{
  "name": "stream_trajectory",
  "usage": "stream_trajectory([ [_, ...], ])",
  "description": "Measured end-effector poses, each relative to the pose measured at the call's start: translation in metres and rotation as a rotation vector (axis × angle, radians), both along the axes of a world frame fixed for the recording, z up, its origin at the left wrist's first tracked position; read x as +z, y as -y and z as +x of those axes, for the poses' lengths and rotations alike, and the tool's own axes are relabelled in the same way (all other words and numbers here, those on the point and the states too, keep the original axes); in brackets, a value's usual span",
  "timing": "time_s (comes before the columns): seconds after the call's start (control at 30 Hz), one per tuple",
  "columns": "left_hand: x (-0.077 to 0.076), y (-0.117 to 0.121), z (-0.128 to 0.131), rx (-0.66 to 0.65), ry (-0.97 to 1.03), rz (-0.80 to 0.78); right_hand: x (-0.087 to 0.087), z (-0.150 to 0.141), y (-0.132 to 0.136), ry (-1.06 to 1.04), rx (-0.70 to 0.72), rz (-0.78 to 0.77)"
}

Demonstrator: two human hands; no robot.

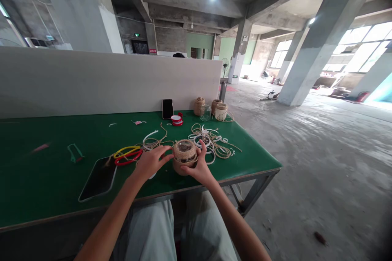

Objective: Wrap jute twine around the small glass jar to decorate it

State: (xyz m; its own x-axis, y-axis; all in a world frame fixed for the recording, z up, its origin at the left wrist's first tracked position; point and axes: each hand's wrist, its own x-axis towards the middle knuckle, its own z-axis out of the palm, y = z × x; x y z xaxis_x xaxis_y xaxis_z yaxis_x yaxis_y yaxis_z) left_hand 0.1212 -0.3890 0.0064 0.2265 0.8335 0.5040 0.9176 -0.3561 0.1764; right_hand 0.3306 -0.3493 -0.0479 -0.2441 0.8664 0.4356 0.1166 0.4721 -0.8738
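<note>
A glass jar wrapped in brown twine (184, 153) stands near the table's front edge, its open mouth facing up and a dark band showing below the rim. My right hand (201, 169) grips the jar's right side, thumb across the front. At its left side, the thumb and fingertips of my left hand (152, 162) close against the jar; whether they also pinch a strand of twine is unclear. Left of my left hand lie scissors with red and yellow handles (127, 155), their blades hidden. Loose twine (157, 142) lies just behind that hand.
On the green table (245, 151) sit tangled twine and white strips (211, 140), a red-and-white tape roll (177, 120), a phone (168, 109), a large dark tablet-like slab (98, 179) and a green tool (75, 153). Wrapped jars (199, 106) and a clear jar (205, 113) stand by the white partition (107, 81).
</note>
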Motion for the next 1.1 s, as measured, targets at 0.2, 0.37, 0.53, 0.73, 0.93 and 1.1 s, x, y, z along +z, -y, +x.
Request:
stream_trajectory([
  [0.2,0.0,0.0,0.0,0.001,0.007,-0.021,0.009,0.009,-0.004,-0.187,0.303,-0.074],
  [0.37,0.0,0.0,-0.001,-0.004,0.03,-0.051,0.003,0.013,-0.012,-0.172,0.315,-0.097],
  [0.53,-0.001,-0.001,-0.001,0.002,0.059,-0.065,-0.007,0.009,0.005,-0.136,-0.021,0.001],
  [0.73,-0.004,-0.002,-0.001,0.012,0.083,-0.066,0.0,-0.01,0.04,0.154,-0.295,0.161],
  [0.93,-0.002,-0.001,0.002,0.024,0.103,-0.091,0.0,-0.025,0.032,0.2,-0.337,0.161],
  [1.1,-0.004,-0.002,0.0,0.023,0.092,-0.089,0.005,-0.02,0.026,0.198,-0.293,0.125],
])
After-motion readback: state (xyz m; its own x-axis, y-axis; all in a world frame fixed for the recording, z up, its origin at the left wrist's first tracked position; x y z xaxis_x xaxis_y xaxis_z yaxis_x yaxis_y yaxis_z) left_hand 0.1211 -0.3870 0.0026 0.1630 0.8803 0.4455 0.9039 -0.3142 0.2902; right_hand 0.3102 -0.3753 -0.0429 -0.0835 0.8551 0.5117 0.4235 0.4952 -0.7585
